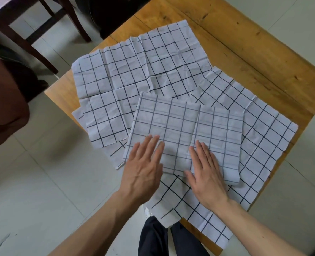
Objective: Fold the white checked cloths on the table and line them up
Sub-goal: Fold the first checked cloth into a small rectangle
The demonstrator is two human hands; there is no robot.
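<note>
We've got both hands flat on the folded cloth (182,137) in the lower middle of the frame: left hand (143,170) pressing its lower left corner, right hand (206,174) on the lower middle, fingers straight, nothing pinched. Looks like we're smoothing a fold.

The fabric is thin white cotton-type stuff with dark grid lines, clearly soft and floppy, and it holds creases. It'll be light and a bit slidey on the other layers, so we'd take it by the corners or an edge and press as we go.

Under it sit the unfolded ones: a big cloth (134,61) up toward the top centre, another cloth (260,145) spread to the right and hanging off the near edge, and a smaller piece (105,119) at left.

The desk (245,43) is plain yellowish wood, knotty, corner pointing at us. Pale tiled floor (33,182) around, dark chair legs (42,43) in the upper left.
</note>
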